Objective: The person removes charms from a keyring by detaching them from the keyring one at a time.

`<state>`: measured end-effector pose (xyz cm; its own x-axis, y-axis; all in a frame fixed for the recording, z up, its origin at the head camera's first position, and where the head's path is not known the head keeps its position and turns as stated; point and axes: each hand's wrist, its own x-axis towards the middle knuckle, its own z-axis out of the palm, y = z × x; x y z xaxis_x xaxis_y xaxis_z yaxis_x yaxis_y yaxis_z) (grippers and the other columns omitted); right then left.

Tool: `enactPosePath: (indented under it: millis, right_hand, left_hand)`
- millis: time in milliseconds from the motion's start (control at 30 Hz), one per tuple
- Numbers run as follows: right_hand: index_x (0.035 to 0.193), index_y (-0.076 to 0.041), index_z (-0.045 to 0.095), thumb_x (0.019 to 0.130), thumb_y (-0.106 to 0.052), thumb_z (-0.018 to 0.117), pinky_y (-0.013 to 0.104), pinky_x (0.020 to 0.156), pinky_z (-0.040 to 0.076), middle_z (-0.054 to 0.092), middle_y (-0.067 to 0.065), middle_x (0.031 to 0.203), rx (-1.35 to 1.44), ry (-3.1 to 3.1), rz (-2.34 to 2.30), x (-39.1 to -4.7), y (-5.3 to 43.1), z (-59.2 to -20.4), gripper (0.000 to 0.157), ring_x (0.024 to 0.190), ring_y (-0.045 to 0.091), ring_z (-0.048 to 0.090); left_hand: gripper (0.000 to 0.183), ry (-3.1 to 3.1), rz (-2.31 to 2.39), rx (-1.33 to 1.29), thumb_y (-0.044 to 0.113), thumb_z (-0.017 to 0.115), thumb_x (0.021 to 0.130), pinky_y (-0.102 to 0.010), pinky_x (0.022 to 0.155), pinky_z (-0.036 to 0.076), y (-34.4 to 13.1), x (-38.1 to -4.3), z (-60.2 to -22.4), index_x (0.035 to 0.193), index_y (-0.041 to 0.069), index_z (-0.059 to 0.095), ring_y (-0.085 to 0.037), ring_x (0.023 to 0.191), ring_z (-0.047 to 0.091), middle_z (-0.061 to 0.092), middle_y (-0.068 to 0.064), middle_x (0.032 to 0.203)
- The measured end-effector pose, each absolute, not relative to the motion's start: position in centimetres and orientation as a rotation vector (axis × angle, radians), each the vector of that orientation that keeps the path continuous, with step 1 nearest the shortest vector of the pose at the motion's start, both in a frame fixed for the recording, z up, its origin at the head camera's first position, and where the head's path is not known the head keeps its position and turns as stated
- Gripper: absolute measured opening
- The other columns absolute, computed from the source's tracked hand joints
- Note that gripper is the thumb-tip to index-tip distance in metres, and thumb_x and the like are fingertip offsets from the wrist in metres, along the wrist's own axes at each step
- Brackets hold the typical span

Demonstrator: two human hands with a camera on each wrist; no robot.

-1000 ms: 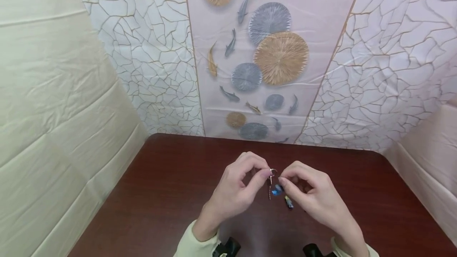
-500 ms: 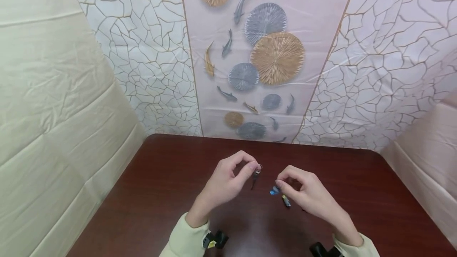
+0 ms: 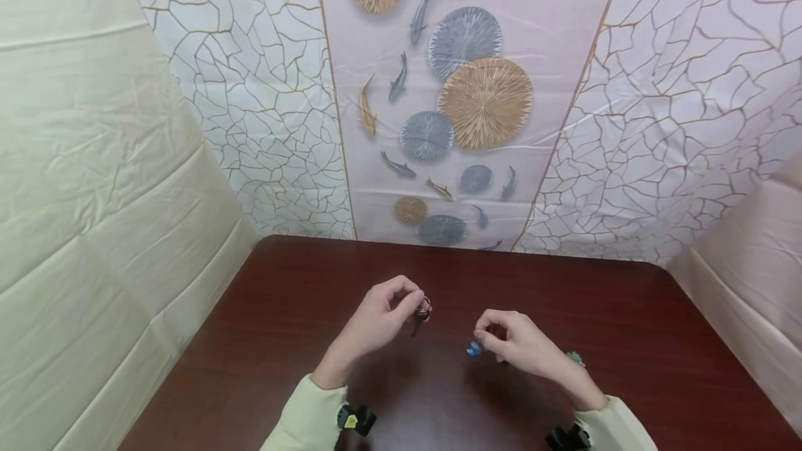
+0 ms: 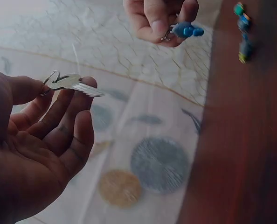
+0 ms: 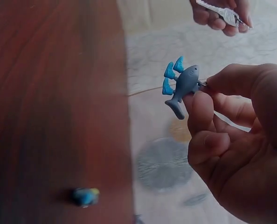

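Observation:
In the head view my left hand (image 3: 376, 319) is raised over the table, pinching a key ring between thumb and forefinger. A silver key (image 4: 68, 82) hangs from that ring, plain in the left wrist view. Off to the right, my right hand (image 3: 520, 344) pinches the small metal fitting of a shark charm (image 5: 186, 84). The charm has a grey body and three bright blue shoe-shaped feet. Between the key and the charm there is a gap; they do not touch.
Small blurred charms (image 4: 244, 32) in green, blue and yellow lie on the dark red-brown table (image 3: 301, 284). A green piece (image 3: 575, 358) shows beside the right wrist. Patterned cloth (image 3: 438, 179) hangs behind the table's far edge.
My hands began close together at the key ring and have drawn apart. The left has moved left with the key; the right has come slightly lower with the shark charm.

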<state>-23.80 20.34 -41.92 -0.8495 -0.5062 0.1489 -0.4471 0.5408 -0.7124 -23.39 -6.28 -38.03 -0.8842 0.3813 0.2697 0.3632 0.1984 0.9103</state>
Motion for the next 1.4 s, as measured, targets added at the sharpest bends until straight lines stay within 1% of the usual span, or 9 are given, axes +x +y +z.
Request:
enactPosePath:
  millis: [100, 200, 333, 433, 567, 733, 867, 1200, 1400]
  right_hand:
    - [0.084, -0.017, 0.060, 0.091, -0.019, 0.058, 0.026, 0.046, 0.047, 0.058, 0.000, 0.066, -0.863, 2.660, -1.186, -24.5, 20.3, -43.0, 0.008, 0.047, 0.013, 0.054]
    - [0.083, -0.016, 0.059, 0.091, -0.015, 0.058, 0.027, 0.048, 0.049, 0.059, 0.003, 0.067, -0.877, 2.622, -1.168, -25.0, 20.3, -43.8, 0.008, 0.050, 0.009, 0.054]
    - [0.083, -0.016, 0.060, 0.091, -0.015, 0.057, 0.027, 0.050, 0.050, 0.058, -0.002, 0.069, -0.873, 2.590, -1.138, -25.5, 20.3, -44.7, 0.009, 0.052, 0.007, 0.054]
    - [0.083, -0.015, 0.061, 0.092, -0.016, 0.057, 0.027, 0.050, 0.050, 0.058, -0.005, 0.070, -0.855, 2.572, -1.113, -25.9, 20.4, -45.3, 0.010, 0.052, 0.008, 0.056]
    - [0.084, -0.013, 0.061, 0.092, -0.016, 0.055, 0.026, 0.051, 0.050, 0.059, -0.003, 0.072, -0.830, 2.557, -1.066, -26.3, 20.6, -46.0, 0.011, 0.054, 0.012, 0.058]
    - [0.084, -0.012, 0.062, 0.092, -0.014, 0.055, 0.027, 0.050, 0.049, 0.061, 0.000, 0.074, -0.810, 2.561, -1.038, -26.9, 20.7, -46.7, 0.011, 0.055, 0.013, 0.059]
    - [0.083, -0.013, 0.061, 0.091, -0.013, 0.056, 0.026, 0.049, 0.049, 0.060, -0.002, 0.072, -0.802, 2.601, -1.022, -27.4, 20.5, -47.0, 0.011, 0.053, 0.012, 0.058]
    - [0.084, -0.011, 0.062, 0.091, -0.011, 0.054, 0.025, 0.046, 0.046, 0.059, 0.001, 0.065, -0.794, 2.680, -0.960, -28.4, 20.8, -46.3, 0.011, 0.051, 0.012, 0.056]
    - [0.087, -0.009, 0.063, 0.093, -0.014, 0.053, 0.026, 0.050, 0.047, 0.058, 0.004, 0.065, -0.737, 2.698, -0.927, -29.0, 22.2, -44.9, 0.013, 0.054, 0.017, 0.058]
  left_hand:
    - [0.011, 2.489, 1.761, 0.712, 0.024, 0.056, 0.093, -0.027, 0.066, 0.052, -6.9, -24.5, -39.9, 0.090, 0.015, 0.062, -0.015, 0.073, 0.063, 0.066, 0.001, 0.083]
    - [0.011, 2.526, 1.707, 0.673, 0.025, 0.056, 0.093, -0.027, 0.066, 0.052, -7.5, -25.1, -40.9, 0.088, 0.018, 0.062, -0.014, 0.073, 0.063, 0.066, 0.003, 0.081]
    - [0.011, 2.556, 1.618, 0.616, 0.027, 0.056, 0.093, -0.027, 0.063, 0.051, -8.4, -25.9, -42.1, 0.088, 0.020, 0.063, -0.015, 0.071, 0.061, 0.066, 0.004, 0.081]
    - [0.013, 2.547, 1.547, 0.591, 0.027, 0.055, 0.093, -0.027, 0.060, 0.050, -8.9, -26.6, -43.1, 0.088, 0.018, 0.064, -0.018, 0.067, 0.059, 0.066, 0.002, 0.080]
    - [0.016, 2.529, 1.479, 0.579, 0.025, 0.055, 0.094, -0.027, 0.057, 0.049, -9.4, -27.7, -44.7, 0.087, 0.015, 0.065, -0.018, 0.064, 0.056, 0.066, -0.002, 0.078]
    - [0.018, 2.459, 1.421, 0.540, 0.026, 0.055, 0.093, -0.032, 0.059, 0.051, -10.1, -28.8, -46.3, 0.085, 0.013, 0.064, -0.019, 0.067, 0.060, 0.065, -0.003, 0.078]
    - [0.019, 2.414, 1.381, 0.513, 0.028, 0.056, 0.093, -0.034, 0.060, 0.051, -10.7, -29.6, -47.2, 0.085, 0.013, 0.063, -0.021, 0.070, 0.064, 0.065, -0.003, 0.079]
    - [0.018, 2.403, 1.303, 0.468, 0.022, 0.056, 0.093, -0.030, 0.052, 0.048, -11.6, -31.0, -48.0, 0.088, 0.007, 0.062, -0.019, 0.066, 0.065, 0.067, -0.005, 0.078]
    - [0.017, 2.460, 1.220, 0.416, 0.024, 0.056, 0.093, -0.031, 0.052, 0.048, -12.0, -31.7, -47.8, 0.092, 0.008, 0.060, -0.019, 0.065, 0.064, 0.066, -0.005, 0.080]
